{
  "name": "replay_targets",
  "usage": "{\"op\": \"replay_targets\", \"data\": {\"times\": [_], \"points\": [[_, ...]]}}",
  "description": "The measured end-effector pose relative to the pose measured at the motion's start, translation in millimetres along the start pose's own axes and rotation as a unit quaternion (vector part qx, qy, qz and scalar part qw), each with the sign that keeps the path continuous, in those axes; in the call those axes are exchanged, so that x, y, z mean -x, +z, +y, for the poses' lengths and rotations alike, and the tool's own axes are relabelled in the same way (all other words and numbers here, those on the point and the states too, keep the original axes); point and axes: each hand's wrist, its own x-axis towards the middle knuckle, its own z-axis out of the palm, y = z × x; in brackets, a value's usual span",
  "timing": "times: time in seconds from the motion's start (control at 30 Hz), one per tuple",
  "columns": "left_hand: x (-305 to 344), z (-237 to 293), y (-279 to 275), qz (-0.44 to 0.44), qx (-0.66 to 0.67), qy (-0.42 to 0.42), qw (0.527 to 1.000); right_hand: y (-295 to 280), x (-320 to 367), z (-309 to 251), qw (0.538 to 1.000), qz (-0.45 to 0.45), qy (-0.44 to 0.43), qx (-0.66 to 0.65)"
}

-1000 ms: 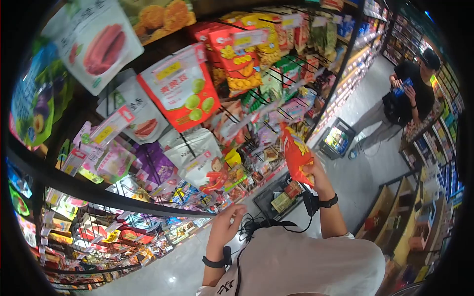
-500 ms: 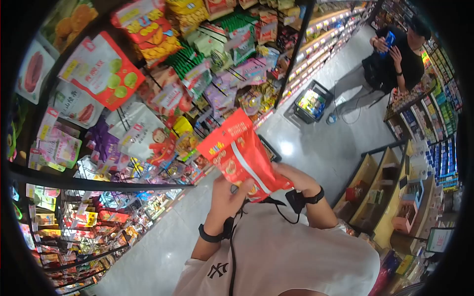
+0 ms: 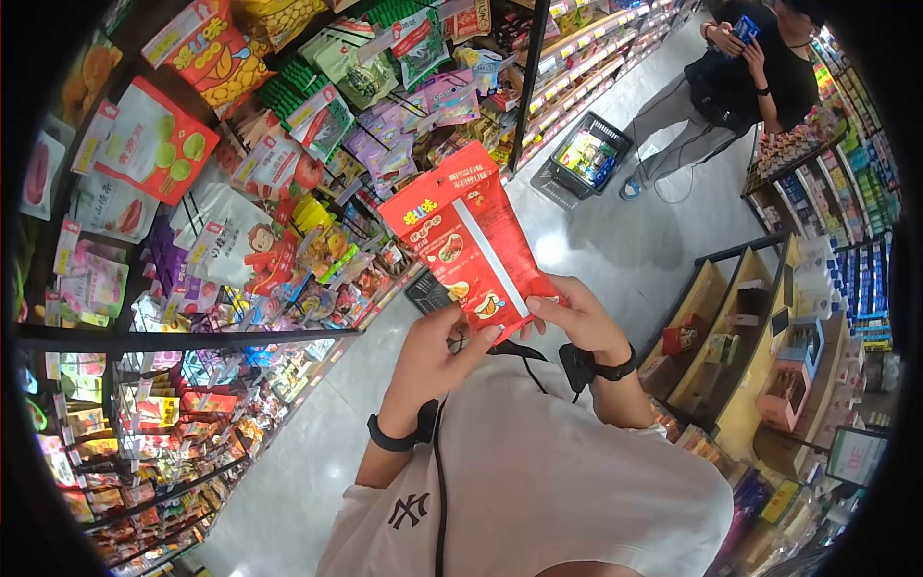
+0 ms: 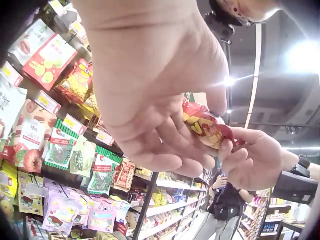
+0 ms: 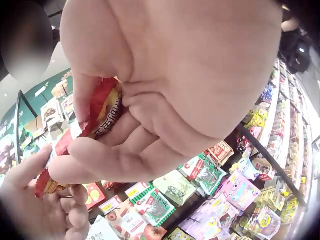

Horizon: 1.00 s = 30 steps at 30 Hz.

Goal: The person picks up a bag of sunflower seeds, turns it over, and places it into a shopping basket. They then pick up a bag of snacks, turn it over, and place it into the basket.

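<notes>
Red snack bag (image 3: pixel 469 236), just one, and here it is near the middle of the head view, its back face with the pale seam turned up to me. Two hands are on it: my left hand (image 3: pixel 425 358) at the lower left of the bag, my right hand (image 3: pixel 580 315) at the lower right. Fingers clamped on it both sides, thumbs on the near face; most of the bag rises above my grip, towards the upper left.

And that's a change! A second ago only my right hand had it, over to the right, with my left well apart. Against half a second ago, the bag sits higher in the frame.

Two baskets on the floor (image 3: pixel 332 423): a filled basket (image 3: pixel 575 177) right of upper centre, and a dark basket (image 3: pixel 421 291) partly hidden behind the bag. One other person (image 3: pixel 784 72), upper right, holds one blue object (image 3: pixel 745 30).
</notes>
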Motion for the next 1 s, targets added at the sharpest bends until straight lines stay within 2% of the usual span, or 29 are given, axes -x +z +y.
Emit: {"op": "replay_targets", "data": {"times": [0.33, 0.47, 0.57, 1.0], "points": [[0, 8, 15, 0.034, -0.001, -0.013, 0.999, -11, 10, -3, 1.000, -0.011, 0.000, 0.022], [2, 4, 19, 0.034, -0.015, -0.010, 0.999, -16, 12, 0, 0.999, -0.032, 0.000, 0.030], [3, 3, 20, 0.033, -0.014, -0.017, 0.999, -12, 14, -5, 1.000, -0.009, 0.006, 0.021], [7, 7, 26, 0.031, -0.021, -0.012, 0.999, -17, 25, 4, 0.999, -0.026, -0.016, 0.043]]}}
